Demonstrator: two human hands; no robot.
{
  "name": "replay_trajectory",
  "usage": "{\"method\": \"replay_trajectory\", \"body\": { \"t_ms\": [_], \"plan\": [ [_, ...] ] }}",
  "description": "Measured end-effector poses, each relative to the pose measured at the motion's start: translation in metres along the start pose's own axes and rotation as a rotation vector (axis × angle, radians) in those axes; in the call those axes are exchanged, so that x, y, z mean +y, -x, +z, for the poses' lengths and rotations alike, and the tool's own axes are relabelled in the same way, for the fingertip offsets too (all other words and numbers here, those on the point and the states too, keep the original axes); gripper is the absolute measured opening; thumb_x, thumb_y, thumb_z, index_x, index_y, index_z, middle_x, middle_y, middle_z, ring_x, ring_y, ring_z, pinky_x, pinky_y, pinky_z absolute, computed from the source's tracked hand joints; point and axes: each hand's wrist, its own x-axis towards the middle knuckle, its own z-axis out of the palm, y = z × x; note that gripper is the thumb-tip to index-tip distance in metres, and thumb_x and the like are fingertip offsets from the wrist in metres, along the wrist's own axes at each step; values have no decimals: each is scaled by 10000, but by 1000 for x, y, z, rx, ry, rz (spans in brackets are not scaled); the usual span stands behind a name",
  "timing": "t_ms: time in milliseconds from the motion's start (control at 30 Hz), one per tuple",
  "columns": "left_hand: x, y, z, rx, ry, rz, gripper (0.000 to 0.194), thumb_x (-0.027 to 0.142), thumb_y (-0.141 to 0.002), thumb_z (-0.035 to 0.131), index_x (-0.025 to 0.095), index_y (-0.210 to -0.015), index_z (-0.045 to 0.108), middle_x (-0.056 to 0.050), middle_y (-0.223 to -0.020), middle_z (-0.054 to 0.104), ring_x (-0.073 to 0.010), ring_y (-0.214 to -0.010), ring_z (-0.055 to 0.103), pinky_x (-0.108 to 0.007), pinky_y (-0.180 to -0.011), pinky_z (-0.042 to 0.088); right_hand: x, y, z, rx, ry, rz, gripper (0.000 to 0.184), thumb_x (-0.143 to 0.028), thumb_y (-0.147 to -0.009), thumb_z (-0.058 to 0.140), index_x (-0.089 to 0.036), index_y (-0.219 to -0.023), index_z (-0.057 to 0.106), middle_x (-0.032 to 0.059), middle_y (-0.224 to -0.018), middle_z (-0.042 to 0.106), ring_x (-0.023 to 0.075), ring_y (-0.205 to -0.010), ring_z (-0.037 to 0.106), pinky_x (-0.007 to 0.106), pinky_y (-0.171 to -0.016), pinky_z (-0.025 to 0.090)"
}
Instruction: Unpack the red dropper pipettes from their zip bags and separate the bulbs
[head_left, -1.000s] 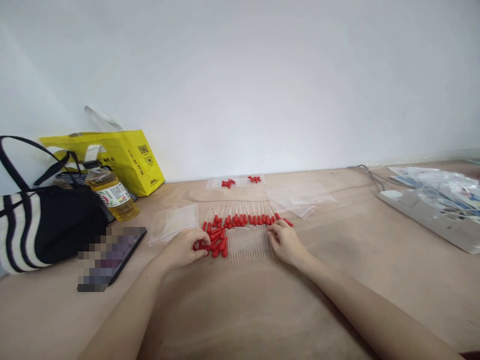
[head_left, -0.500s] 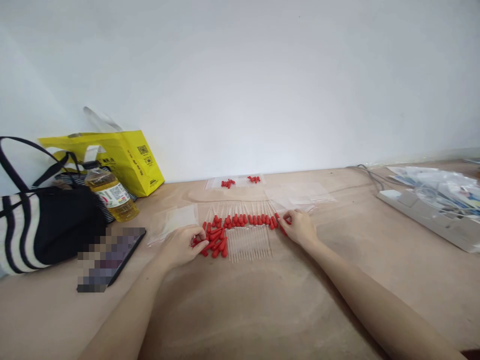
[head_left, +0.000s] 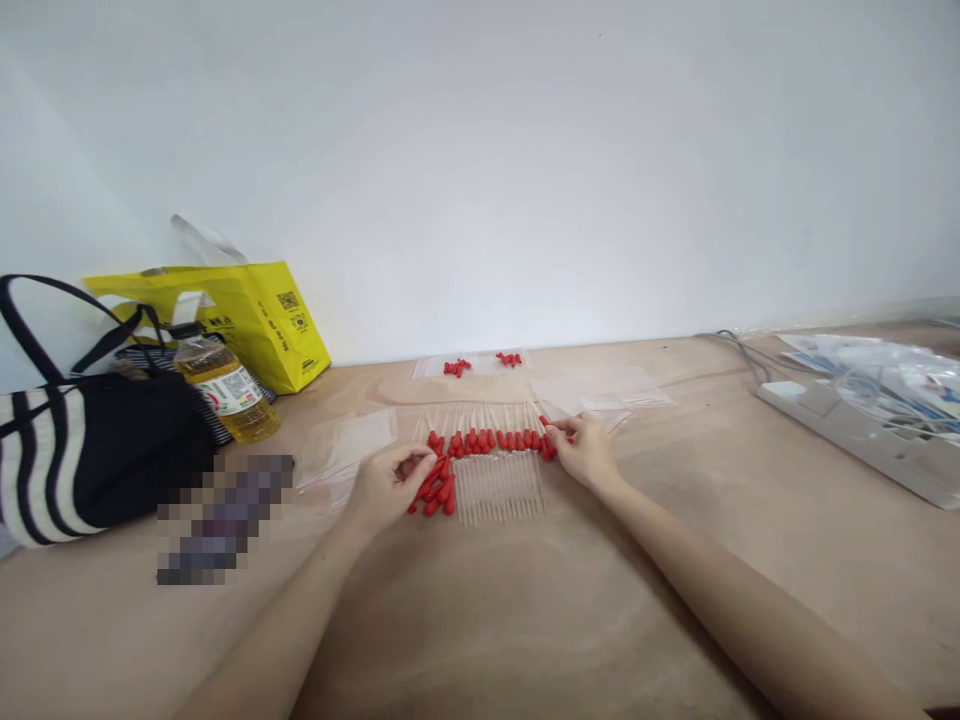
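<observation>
My right hand [head_left: 586, 452] pinches a red rubber dropper bulb [head_left: 546, 422] at the right end of a row of such bulbs [head_left: 478, 441]. Thin clear tubes [head_left: 510, 412] fan out behind the row, and another set of thin tubes [head_left: 499, 490] lies side by side in front of it. My left hand [head_left: 390, 485] is closed, thumb and fingertips together, over the left edge of a loose pile of red bulbs [head_left: 440, 495]. Its fingers hide what they may hold.
Clear plastic bags lie left [head_left: 352, 440] and right [head_left: 600, 387]; another bag [head_left: 480, 362] with red bulbs rests near the wall. At left stand an oil bottle [head_left: 229, 385], a yellow bag [head_left: 277, 320] and a black striped bag [head_left: 135, 450]. A grey tray [head_left: 847, 440] lies right.
My right hand has shifted slightly left along the bulb row. My left hand has moved right and a little up, over the pile, covering bulbs at its left side.
</observation>
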Motion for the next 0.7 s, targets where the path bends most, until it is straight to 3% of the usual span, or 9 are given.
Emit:
{"method": "replay_trajectory", "body": {
  "t_ms": [200,367,467,600,700],
  "plan": [
    [41,4,46,-231,435,-116,290,379,-776,455,170,-873,632,-26,-784,677,-160,-695,614,-268,-622,484,-40,36,5,-41,-380,-157,202,-335,-771,530,-184,-756,663,36,-686,574,155,-697,527,277,-662,419],
    [47,9,64,-217,611,-217,265,359,-801,428,146,-778,584,-38,-741,661,-150,-669,614,-265,-591,495,-57,55,2,-128,-278,-354,178,-303,-797,515,-221,-754,668,19,-662,524,141,-675,492,259,-627,402],
    [39,10,59,-111,331,-87,194,309,-798,446,162,-785,572,-36,-733,656,-160,-684,606,-286,-618,476,-54,55,-1,-49,-126,-456,151,-298,-786,528,-238,-792,667,35,-742,553,159,-737,495,294,-679,383],
    [33,9,46,47,-265,274,168,285,-800,474,182,-791,607,-44,-747,662,-200,-720,579,-349,-668,403,-45,49,-6,151,70,-603,187,-276,-805,503,-257,-938,632,61,-1057,573,204,-981,477,370,-853,312],
    [35,10,42,123,-420,458,160,251,-818,467,188,-801,613,-30,-746,671,-193,-716,573,-354,-689,370,-40,45,-7,143,152,-749,248,-251,-834,470,-269,-1058,576,29,-1109,580,191,-1072,447,388,-948,229]
  ]
}}
